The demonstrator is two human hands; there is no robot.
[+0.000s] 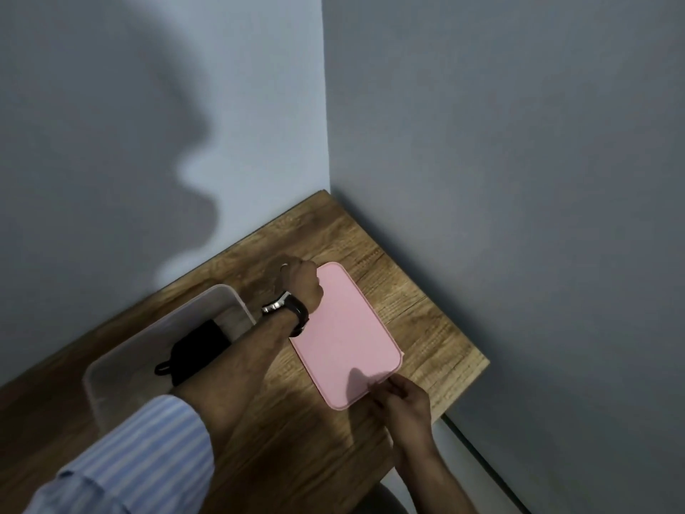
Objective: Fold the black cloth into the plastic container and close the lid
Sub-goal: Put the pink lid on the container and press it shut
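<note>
A wooden table [426, 313] fills a corner between grey walls. A pink lid [344, 335] lies flat on it. Left of the lid stands a clear plastic container [111, 369], open, with the folded black cloth [196, 350] inside. The left hand [302, 281], wearing a wristwatch [287, 309], curls its fingers around the lid's far corner. The right hand [404, 400] pinches the lid's near edge between thumb and fingertips
</note>
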